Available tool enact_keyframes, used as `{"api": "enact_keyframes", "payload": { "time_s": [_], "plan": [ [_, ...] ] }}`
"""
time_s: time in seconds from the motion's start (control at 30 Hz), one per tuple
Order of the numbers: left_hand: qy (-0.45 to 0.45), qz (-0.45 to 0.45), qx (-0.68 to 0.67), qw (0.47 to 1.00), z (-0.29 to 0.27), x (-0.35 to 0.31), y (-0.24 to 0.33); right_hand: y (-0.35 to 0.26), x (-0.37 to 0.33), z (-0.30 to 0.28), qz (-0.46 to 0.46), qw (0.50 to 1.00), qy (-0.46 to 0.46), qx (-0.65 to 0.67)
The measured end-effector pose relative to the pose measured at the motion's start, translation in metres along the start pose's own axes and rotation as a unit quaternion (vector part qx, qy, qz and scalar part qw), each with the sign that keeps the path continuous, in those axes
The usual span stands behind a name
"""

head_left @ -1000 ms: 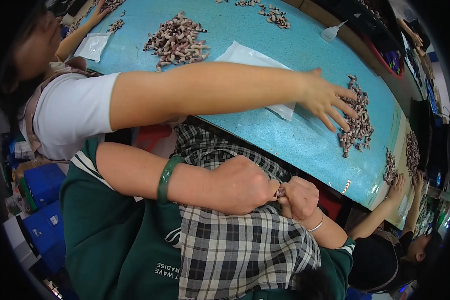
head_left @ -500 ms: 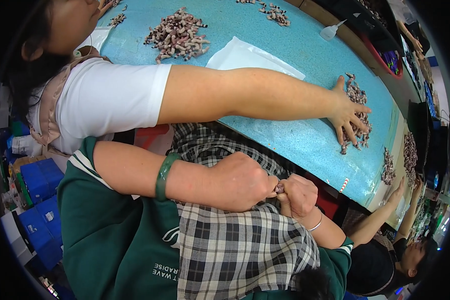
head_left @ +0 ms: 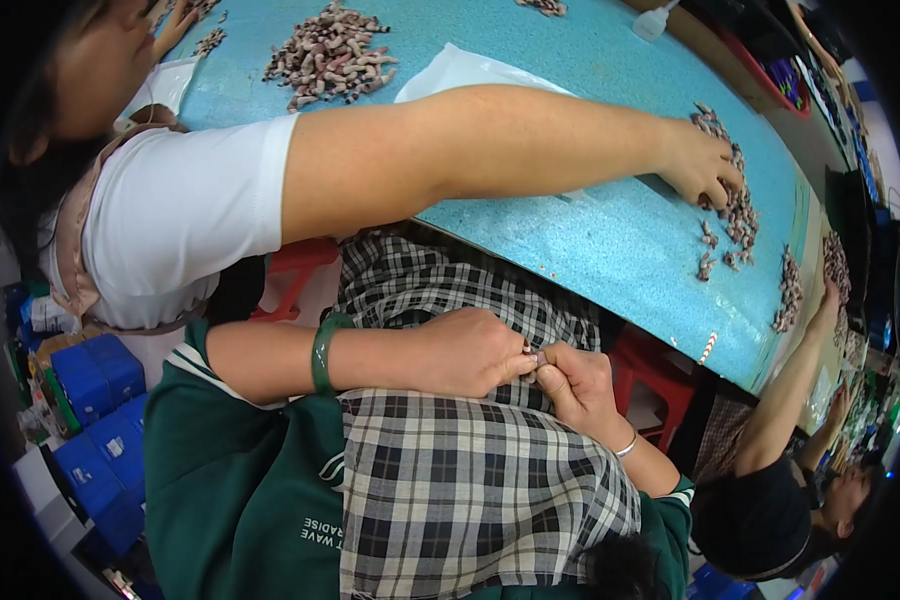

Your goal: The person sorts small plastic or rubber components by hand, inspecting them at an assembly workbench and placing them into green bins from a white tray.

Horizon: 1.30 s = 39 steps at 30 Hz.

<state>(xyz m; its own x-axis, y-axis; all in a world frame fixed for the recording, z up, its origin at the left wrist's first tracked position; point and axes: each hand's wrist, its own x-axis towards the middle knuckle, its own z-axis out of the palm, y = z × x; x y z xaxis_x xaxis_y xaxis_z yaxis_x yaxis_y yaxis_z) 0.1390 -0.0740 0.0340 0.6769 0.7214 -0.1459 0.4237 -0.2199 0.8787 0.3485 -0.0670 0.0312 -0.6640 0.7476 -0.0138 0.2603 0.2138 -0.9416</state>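
Note:
My left hand (head_left: 470, 352), with a green bangle on its wrist, is closed in a pinch above my lap. Against its fingertips, my right hand (head_left: 578, 385), wearing a silver bracelet, is closed too, thumb on top. Between the two sets of fingertips a tiny pale-and-dark piece (head_left: 532, 354) shows; most of it is covered by the fingers. It resembles the small bent pinkish pieces with dark ends in the pile (head_left: 330, 55) on the table. Both hands are over my plaid apron (head_left: 450, 480), just below the table edge.
A co-worker's bare arm (head_left: 470, 140) crosses the blue table (head_left: 530, 240), its hand in another pile (head_left: 735, 210). A white plastic bag (head_left: 460, 70) lies behind that arm. Red stools (head_left: 660, 375) stand under the table. Blue boxes (head_left: 95, 370) are at the left. Another person works at the right.
The co-worker's spread hand has curled into the right-hand pile, and a few pieces now lie apart from it. My hands stay fingertip to fingertip; my right thumb has turned into view.

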Motion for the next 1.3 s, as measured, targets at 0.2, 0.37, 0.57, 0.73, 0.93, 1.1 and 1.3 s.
{"api": "enact_keyframes", "payload": {
  "time_s": [0.2,0.37,0.57,0.73,0.93,1.1,1.3],
  "plan": [
    [-0.061,-0.045,-0.248,0.966,-0.003,-0.008,-0.013,0.008,-0.010,0.015,0.064,0.995,0.026,0.078],
    [-0.053,-0.035,-0.257,0.964,0.007,-0.024,-0.019,0.013,-0.015,0.027,0.068,0.988,-0.005,0.142],
    [-0.025,0.038,-0.217,0.975,0.013,-0.028,-0.028,0.008,-0.019,0.035,0.143,0.960,0.004,0.241],
    [0.027,0.055,-0.220,0.974,0.021,-0.036,-0.026,0.006,-0.020,0.038,0.160,0.945,-0.011,0.284],
    [0.064,0.108,-0.127,0.984,0.020,-0.040,-0.021,0.001,-0.023,0.041,0.155,0.944,-0.001,0.293],
    [0.056,0.101,-0.115,0.987,0.019,-0.041,-0.018,0.001,-0.027,0.041,0.150,0.947,0.002,0.282],
    [0.063,0.125,-0.047,0.989,0.021,-0.042,-0.019,-0.002,-0.029,0.043,0.130,0.957,0.006,0.259]
  ]
}}
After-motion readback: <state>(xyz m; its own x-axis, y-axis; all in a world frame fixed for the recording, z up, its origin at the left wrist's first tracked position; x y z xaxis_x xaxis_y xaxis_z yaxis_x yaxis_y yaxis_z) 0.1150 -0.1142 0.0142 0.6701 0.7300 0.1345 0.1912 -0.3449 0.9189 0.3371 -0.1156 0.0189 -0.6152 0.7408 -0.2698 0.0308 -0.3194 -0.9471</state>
